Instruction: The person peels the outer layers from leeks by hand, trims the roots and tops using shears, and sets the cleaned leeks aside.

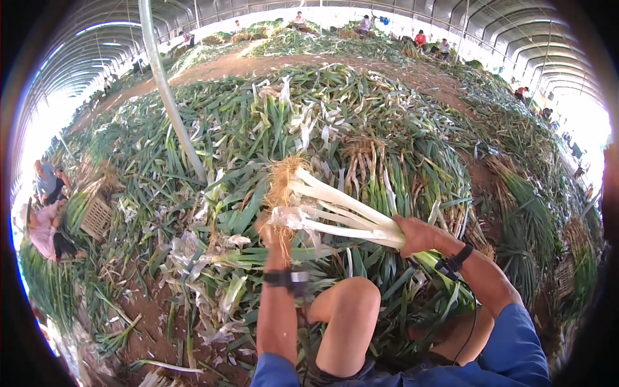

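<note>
My right hand is wrapped round a bunch of green onions, gripping the white stalks near where they turn green. The bunch points to the left, its tan stringy roots hanging loose at the far end. My left hand is at the root end, close beside the lowest stalk and some pale papery skin. Roots partly cover its fingers and motion smears them, so I cannot make out whether they hold anything. Green leaves of the bunch trail below my right wrist.
Stripped green leaves and pale skins cover the ground around my knees. More unpeeled green onions lie just ahead. A slanting metal pole stands ahead to the left. Other people sit at the left, near a plastic crate, and far back.
</note>
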A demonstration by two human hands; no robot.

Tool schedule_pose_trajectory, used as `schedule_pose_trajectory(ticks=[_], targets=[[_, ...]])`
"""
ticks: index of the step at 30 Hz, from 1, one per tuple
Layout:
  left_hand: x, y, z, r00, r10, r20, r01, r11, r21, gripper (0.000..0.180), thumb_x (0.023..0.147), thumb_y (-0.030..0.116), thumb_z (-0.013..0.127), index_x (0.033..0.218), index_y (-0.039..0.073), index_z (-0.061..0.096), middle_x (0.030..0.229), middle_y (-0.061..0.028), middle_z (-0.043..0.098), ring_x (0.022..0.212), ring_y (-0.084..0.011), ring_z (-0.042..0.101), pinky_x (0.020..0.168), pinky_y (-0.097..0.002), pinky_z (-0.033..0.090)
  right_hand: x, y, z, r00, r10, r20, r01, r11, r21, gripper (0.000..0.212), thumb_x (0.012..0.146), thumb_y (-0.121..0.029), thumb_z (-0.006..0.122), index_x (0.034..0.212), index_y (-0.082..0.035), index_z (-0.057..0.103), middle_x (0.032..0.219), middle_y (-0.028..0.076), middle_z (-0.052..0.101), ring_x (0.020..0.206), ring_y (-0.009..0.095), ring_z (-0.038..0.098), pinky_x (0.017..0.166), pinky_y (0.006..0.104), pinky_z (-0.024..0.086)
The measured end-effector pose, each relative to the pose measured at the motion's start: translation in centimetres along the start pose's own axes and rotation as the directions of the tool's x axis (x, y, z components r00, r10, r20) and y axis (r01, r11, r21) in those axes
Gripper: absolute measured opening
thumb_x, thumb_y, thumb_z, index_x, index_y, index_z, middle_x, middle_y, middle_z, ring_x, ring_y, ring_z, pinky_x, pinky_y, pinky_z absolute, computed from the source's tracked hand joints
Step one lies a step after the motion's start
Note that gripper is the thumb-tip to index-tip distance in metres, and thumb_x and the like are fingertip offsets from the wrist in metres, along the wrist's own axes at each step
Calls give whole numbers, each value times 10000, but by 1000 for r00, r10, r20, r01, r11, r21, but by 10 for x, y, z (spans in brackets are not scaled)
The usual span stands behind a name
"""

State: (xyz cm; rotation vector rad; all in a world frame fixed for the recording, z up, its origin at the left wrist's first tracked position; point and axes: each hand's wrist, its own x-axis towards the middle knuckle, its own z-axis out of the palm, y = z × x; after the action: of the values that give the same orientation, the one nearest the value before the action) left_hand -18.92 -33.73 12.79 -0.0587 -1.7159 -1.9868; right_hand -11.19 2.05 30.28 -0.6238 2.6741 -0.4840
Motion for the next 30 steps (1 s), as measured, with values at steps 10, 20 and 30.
schedule_pose_trajectory(ticks=[10,20,30], targets=[[-47,149,53,905,-233,357,342,896,-282,360,898,177,657,1226,69,556,838,-10,562,705,-153,585,577,-285,486,-11,21,-2,993,110,-45,-111,994,-9,791,539,-209,824,1223,33,510,1025,242,655,969,394,643,875,440,502],[8,95,-62,875,-404,-266,237,838,-492,212,886,193,585,937,-11,617,612,-62,557,629,-224,577,602,-358,470,-32,24,-36,980,186,-74,-195,971,-141,777,574,-145,788,1251,50,461,1011,253,649,981,401,631,903,444,504],[31,204,7,944,70,324,-247,801,546,782,801,293,776,1408,-23,396,1406,-231,479,1212,-347,556,992,-410,471,-99,44,-114,955,-138,-264,-43,812,-581,500,649,-77,729,1090,17,515,967,222,632,894,413,623,776,453,521]])
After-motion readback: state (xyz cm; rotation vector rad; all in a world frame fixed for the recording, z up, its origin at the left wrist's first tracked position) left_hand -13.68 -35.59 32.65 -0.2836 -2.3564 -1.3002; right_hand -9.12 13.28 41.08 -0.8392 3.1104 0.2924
